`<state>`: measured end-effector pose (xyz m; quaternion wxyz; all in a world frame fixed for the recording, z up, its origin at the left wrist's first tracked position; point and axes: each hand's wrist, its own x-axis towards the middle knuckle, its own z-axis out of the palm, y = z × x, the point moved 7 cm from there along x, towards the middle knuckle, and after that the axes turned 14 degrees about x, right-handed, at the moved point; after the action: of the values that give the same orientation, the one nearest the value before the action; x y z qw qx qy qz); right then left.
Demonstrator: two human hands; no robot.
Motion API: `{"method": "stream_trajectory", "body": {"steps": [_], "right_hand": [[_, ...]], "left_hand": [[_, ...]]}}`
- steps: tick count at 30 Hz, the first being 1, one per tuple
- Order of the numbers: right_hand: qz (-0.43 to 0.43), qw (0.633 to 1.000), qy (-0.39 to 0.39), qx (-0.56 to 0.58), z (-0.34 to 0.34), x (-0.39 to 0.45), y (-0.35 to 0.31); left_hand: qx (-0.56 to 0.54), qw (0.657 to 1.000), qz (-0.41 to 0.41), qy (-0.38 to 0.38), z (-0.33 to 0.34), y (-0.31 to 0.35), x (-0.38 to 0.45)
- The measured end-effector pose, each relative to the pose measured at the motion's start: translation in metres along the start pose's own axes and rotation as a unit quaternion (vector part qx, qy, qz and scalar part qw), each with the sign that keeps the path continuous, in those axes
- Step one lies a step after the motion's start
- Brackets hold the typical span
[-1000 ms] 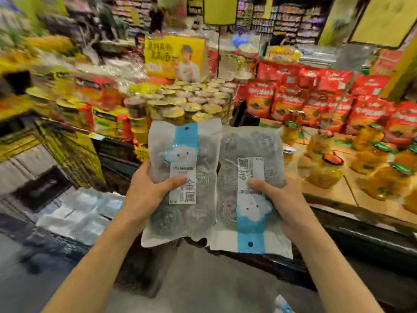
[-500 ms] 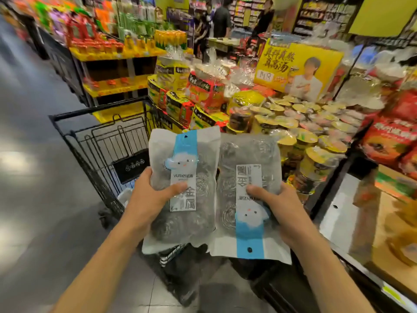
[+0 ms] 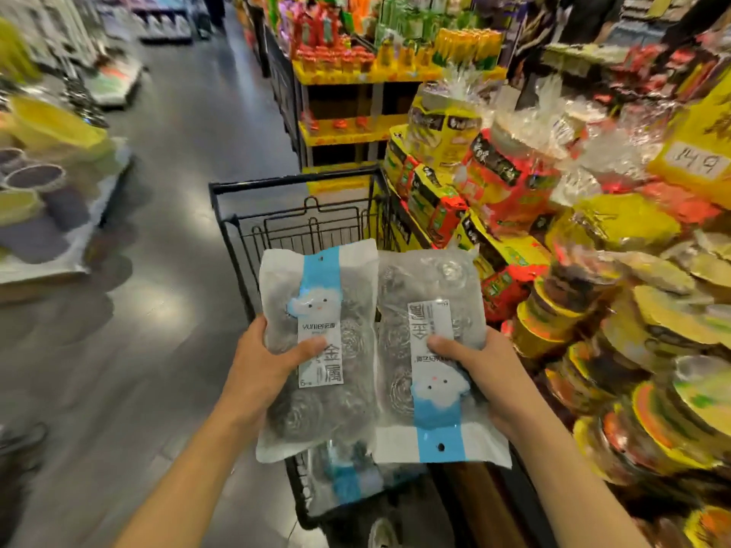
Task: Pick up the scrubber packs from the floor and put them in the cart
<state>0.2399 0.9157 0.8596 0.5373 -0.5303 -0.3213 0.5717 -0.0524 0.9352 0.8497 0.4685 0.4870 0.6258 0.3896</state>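
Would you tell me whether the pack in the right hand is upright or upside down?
Upside down: the right pack's hang hole sits at the bottom.

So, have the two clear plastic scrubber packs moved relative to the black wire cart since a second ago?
Yes. The two packs now sit directly above the cart basket; earlier they were over the shelf display.

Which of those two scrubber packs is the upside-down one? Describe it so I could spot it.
Find the black wire shopping cart in the aisle. Two scrubber packs hang above it, side by side. Yours is the pack in the right hand: the upside-down scrubber pack, with inverted label and blue band at the bottom.
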Motion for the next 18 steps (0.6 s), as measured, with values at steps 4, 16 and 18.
{"method": "stream_trajectory", "body": {"steps": [4, 16, 18], "right_hand": [[0.030, 0.998, -0.045, -0.012, 0.000, 0.072, -0.001], [0.113, 0.990, -0.084, -0.018, 0.010, 0.239, 0.079], [0.122, 0.987, -0.099, -0.026, 0.013, 0.262, 0.103]], "left_hand": [[0.009, 0.998, -0.025, 0.058, 0.006, 0.000, 0.041], [0.008, 0.983, -0.139, 0.117, 0.028, -0.090, 0.146], [0.000, 0.981, -0.151, 0.119, 0.036, -0.113, 0.164]]}}
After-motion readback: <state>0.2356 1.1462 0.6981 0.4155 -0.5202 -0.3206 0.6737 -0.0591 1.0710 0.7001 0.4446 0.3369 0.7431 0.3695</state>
